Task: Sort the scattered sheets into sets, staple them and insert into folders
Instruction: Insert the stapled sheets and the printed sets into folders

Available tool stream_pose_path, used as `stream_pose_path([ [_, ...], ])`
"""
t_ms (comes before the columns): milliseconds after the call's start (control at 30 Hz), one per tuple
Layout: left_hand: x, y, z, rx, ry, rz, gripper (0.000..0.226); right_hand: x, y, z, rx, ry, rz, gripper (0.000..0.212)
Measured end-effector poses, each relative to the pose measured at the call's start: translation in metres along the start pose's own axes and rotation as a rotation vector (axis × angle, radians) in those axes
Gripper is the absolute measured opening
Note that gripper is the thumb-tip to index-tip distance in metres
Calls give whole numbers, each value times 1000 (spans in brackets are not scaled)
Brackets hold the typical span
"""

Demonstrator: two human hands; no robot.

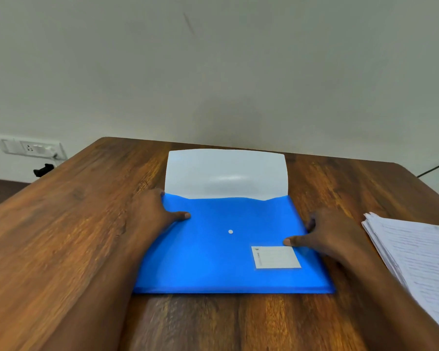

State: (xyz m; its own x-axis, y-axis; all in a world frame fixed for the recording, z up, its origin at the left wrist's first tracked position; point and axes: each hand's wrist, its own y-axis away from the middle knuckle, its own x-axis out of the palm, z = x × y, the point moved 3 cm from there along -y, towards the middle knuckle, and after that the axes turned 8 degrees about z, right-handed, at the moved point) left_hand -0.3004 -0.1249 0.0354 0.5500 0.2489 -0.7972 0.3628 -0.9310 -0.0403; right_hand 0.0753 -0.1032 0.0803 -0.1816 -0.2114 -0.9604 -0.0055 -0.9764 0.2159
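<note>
On the table [74,224], 2 hands (fingers clamped) grip the blue folder [213,259] crosswise, flap [226,173] pointing away.

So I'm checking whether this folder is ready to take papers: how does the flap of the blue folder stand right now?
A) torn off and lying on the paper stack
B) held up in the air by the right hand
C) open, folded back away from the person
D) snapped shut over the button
C: the pale flap lies open on the table beyond the blue folder, leaving the snap button uncovered.
</note>
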Motion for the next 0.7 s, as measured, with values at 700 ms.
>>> stream_pose_path([
  [700, 4, 4, -11, 31, 549, -9, 31, 14, -12, -29, -5, -542, -164, 31],
])
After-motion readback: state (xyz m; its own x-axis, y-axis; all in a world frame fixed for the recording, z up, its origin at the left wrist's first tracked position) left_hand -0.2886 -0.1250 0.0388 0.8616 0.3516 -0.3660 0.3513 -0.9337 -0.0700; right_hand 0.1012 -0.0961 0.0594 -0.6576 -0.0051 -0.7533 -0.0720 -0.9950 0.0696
